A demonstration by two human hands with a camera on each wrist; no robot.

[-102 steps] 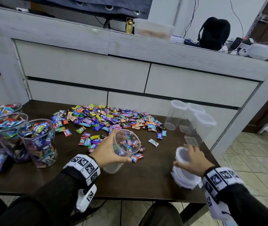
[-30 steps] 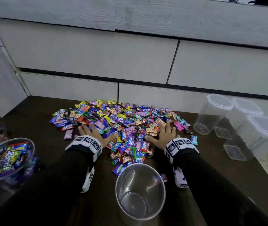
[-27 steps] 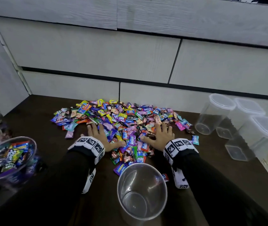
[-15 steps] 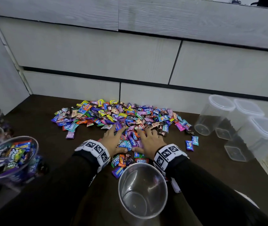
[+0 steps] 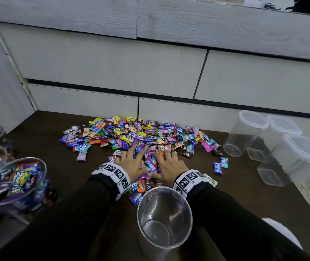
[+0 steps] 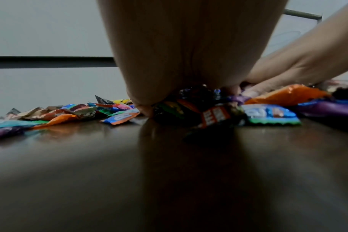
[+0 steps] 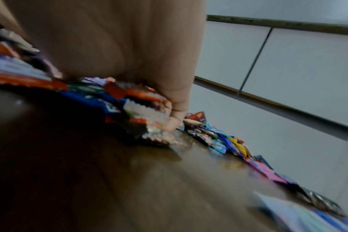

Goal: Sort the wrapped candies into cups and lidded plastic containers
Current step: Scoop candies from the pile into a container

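A wide pile of wrapped candies lies on the dark table. My left hand and right hand lie side by side on the pile's near edge, fingers spread and fairly straight, pressing on a small heap of candies between them. An empty clear cup stands upright just behind my wrists at the near edge. In the left wrist view my palm sits on candies; in the blurred right wrist view the palm covers wrappers.
Three clear cups filled with candies stand at the left edge. Three empty lidded plastic containers stand at the back right. Two loose candies lie right of my hands. White drawers rise behind the table.
Both hands have moved together and back toward the cup, dragging a heap of candies with them. Before that, the left hand set the cup down and the right left the lids.
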